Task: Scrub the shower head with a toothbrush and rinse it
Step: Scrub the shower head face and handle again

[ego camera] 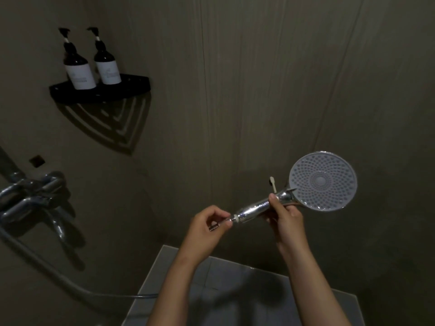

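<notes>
A chrome hand shower head [322, 181] with a round grey nozzle face points toward me at the right. My right hand [286, 214] grips its chrome handle just below the face. A pale toothbrush [273, 184] sticks up behind that hand; only its upper end shows, and it seems held in the same hand. My left hand [208, 225] pinches the hose nut and the ribbed metal hose end [217, 226] at the bottom of the handle.
A chrome mixer tap [33, 196] is on the left wall, with a grey hose [58, 276] curving down to the floor. A black corner shelf [98, 90] carries two dark pump bottles [78, 64]. Grey floor tiles [211, 278] lie below my arms.
</notes>
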Available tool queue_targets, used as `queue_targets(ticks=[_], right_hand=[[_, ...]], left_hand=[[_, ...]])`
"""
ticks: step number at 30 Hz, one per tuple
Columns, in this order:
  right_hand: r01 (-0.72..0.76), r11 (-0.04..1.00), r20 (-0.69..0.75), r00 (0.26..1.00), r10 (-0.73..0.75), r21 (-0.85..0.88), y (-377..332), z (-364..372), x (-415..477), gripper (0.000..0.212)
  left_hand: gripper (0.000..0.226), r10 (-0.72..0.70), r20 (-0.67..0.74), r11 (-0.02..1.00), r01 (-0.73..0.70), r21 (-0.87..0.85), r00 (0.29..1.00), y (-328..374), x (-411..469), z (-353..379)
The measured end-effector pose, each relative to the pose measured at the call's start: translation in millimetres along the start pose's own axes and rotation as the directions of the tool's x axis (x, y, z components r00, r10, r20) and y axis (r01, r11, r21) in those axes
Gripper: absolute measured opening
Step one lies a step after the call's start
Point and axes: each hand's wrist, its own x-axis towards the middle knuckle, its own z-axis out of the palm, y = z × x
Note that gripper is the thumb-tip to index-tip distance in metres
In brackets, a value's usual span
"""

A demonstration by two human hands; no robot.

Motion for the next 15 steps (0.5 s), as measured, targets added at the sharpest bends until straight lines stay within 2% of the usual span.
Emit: queue_targets(ticks=[7,10,15], right_hand=[[0.0,1.0,-0.032,0.999,0.0,0.011,-1.7,2.0,-1.6,0.008],[-0.005,0.999,-0.04,0.999,0.007,0.038,-2.5,3.2,-2.2,0.006],[-0.016,0.999,-0.043,0.999,0.018,0.049,-3.8,3.1,-2.3,0.009]], left_hand=[[0.028,0.062,0.039,0.996,-0.064,0.054,0.997,4.8,-1.4,-0.2],[0.037,0.026,0.014,1.0,-0.026,0.014,1.0,4.1,-0.9,0.9],[0.014,-0.072,0.007,0.995,0.072,-0.068,0.997,3.2,1.3,3.2]])
